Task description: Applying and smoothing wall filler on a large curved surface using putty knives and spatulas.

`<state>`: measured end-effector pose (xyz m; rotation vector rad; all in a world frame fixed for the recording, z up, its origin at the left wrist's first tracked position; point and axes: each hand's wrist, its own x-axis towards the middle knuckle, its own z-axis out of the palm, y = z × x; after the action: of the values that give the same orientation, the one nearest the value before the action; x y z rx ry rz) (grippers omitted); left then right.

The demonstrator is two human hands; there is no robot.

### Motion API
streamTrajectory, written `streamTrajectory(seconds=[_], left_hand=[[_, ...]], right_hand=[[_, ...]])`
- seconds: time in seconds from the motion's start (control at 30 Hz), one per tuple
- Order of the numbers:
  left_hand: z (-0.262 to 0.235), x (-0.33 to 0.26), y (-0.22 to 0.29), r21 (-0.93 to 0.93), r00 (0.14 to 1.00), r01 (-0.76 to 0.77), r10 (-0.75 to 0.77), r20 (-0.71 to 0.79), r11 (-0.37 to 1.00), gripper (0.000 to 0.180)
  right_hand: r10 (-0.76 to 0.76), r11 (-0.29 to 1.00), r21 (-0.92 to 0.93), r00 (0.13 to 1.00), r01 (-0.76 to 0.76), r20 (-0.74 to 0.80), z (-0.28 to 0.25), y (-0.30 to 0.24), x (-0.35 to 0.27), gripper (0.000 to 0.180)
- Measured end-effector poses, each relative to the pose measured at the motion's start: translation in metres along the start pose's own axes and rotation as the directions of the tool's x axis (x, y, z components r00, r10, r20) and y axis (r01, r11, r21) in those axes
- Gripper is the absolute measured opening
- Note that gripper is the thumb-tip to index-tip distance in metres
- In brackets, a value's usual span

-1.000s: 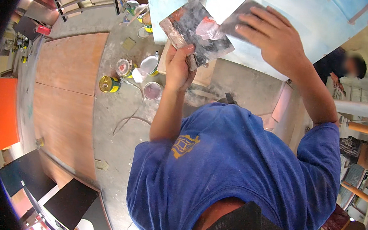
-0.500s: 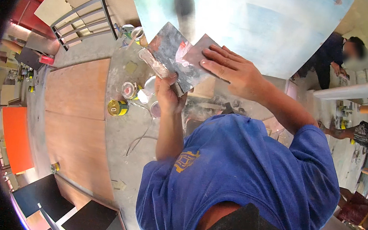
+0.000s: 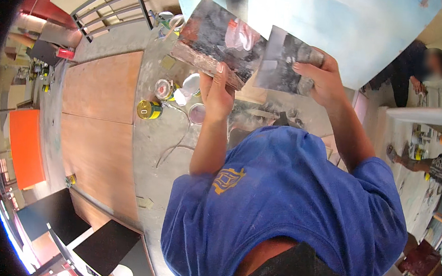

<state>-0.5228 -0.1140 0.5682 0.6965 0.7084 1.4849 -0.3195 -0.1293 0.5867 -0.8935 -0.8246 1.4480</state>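
Note:
My left hand is closed round the crusted wooden edge of a dark, stained putty board. A blob of pinkish-white putty sits on its face. Between thumb and fingers, my right hand grips a thin, flat, dark metal putty spreader. The spreader is beside the right edge of the board, its face smeared; from this view I cannot tell whether the two touch. Behind both tools stands a large pale-blue and white panel.
On the floor to the left are a yellow-green can, an opened tin and a white container. Wooden sheets lie farther left, near a black metal frame. Another person crouches at the right.
My right hand has turned and drawn the spreader off the board to the right, and its fingers now wrap it. The board has risen and tipped its face toward me.

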Motion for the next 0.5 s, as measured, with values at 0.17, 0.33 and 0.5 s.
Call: streamTrajectory(seconds=[0.17, 0.33, 0.5], left_hand=[[0.003, -0.007, -0.004, 0.226, 0.948, -0.227, 0.161, 0.274, 0.947, 0.032], [-0.01, -0.015, 0.006, 0.371, 0.937, -0.049, -0.085, 0.338, 0.928, 0.034], [-0.011, -0.012, -0.004, 0.262, 0.961, -0.111, 0.037, 0.275, 0.959, 0.032]], right_hand=[[0.033, 0.998, -0.05, 0.999, -0.034, -0.019, 0.011, 0.001, -0.003, 0.026], [0.034, 0.995, -0.095, 0.999, -0.035, -0.013, 0.017, -0.002, -0.002, 0.026], [-0.048, 0.999, -0.002, 0.98, 0.049, 0.191, 0.019, -0.014, 0.003, 0.022]])
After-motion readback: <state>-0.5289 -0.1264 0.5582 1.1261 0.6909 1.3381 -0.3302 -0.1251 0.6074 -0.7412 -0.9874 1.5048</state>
